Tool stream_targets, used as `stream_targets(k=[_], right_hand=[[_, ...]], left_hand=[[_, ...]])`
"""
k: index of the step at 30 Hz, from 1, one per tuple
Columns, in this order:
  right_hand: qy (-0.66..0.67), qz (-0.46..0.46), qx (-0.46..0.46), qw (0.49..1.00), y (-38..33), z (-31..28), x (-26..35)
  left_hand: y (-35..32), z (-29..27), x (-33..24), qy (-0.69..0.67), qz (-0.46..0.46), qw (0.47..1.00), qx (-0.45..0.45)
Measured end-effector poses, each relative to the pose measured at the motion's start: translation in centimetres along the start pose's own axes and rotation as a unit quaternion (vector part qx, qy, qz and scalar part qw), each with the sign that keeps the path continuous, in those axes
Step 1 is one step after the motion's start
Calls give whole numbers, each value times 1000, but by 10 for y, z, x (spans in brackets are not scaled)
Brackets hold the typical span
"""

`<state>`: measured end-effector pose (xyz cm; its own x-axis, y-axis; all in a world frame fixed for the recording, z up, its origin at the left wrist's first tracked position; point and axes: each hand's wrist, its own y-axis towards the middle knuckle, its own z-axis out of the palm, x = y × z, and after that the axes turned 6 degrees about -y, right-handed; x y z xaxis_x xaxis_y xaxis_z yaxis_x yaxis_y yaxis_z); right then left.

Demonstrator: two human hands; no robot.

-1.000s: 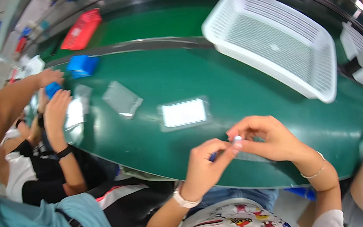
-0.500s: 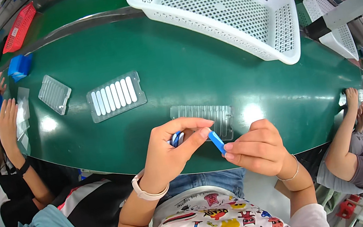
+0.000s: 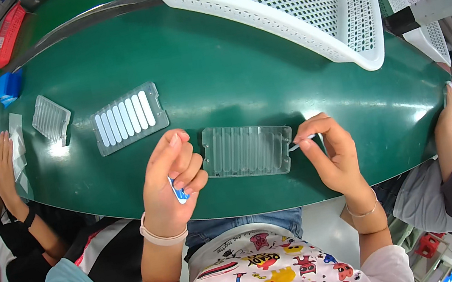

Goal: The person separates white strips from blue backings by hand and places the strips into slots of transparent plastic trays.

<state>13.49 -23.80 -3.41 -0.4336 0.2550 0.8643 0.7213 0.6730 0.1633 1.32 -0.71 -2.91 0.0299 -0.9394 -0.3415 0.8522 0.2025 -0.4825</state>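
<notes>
My left hand [image 3: 171, 166] is closed just left of a clear ribbed plastic tray [image 3: 247, 150], with small blue-and-white strips [image 3: 179, 192] showing under its curled fingers. At the tray's right edge, my right hand [image 3: 330, 150] pinches a slim white strip [image 3: 294, 148] between thumb and fingers. Its tip lies close to the tray's edge; I cannot tell whether it touches. The grooves of this tray hold no strips. Farther left lies a second clear tray [image 3: 153, 91] with several white rounded strips [image 3: 124, 120] side by side.
A third clear tray [image 3: 51, 118] lies farther left, near a blue block-like object [image 3: 8, 87]. The large white perforated basket [image 3: 372, 59] stands at the back right of the green table [image 3: 102, 54]. Co-workers' hands [image 3: 1, 157] are at the left; others sit at the right.
My hands have moved apart. The blue strip formerly between them no longer shows there, and my right hand now holds a white strip beside the tray. My left fingers have curled in.
</notes>
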Motion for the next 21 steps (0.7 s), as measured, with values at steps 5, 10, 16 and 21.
stream_targets(k=[5,10,16,21], right_hand=[[-74,51,76,993,15,13,37],[-223,-49,191,955,44,33,43],[-209,90,228,947,68,56,39],[-226,109,351,902,102,36,48]], left_hand=[[-8,-21,-17,-145,-87,985,19],[22,-42,-41,-167,-92,979,74],[17,-65,-53,-169,-84,981,53],[1,-53,-45,-162,-82,982,47]])
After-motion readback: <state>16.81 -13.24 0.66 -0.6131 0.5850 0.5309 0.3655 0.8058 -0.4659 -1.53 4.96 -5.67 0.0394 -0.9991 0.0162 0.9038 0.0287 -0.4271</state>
